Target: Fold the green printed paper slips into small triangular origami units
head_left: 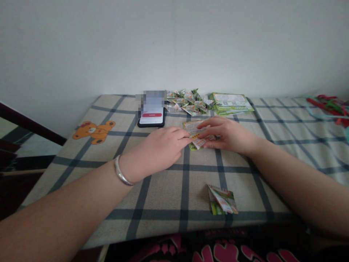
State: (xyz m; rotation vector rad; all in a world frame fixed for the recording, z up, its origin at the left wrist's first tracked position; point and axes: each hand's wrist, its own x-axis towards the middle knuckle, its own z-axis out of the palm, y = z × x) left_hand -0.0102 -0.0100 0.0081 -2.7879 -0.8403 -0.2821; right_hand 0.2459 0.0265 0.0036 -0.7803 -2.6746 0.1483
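Note:
A printed paper leaflet (194, 127), green-edged with white text panels, lies on the checked cloth between my hands, partly folded over at its near side. My left hand (165, 145), with a silver bangle at the wrist, has its fingers closed together at the leaflet's left edge. From the other side, my right hand (227, 134) grips the leaflet with thumb and bent fingers, covering its right part. Nearer to me lies a folded piece of the same kind of paper (223, 200), its flaps slightly raised.
Behind the hands are a pile of folded paper pieces (191, 102) and a stack of flat leaflets (231, 103). A phone (152, 118) with its screen lit lies left of them. A bear figure (94, 131) is on the cloth; a container with red and green items (331, 105) is far right.

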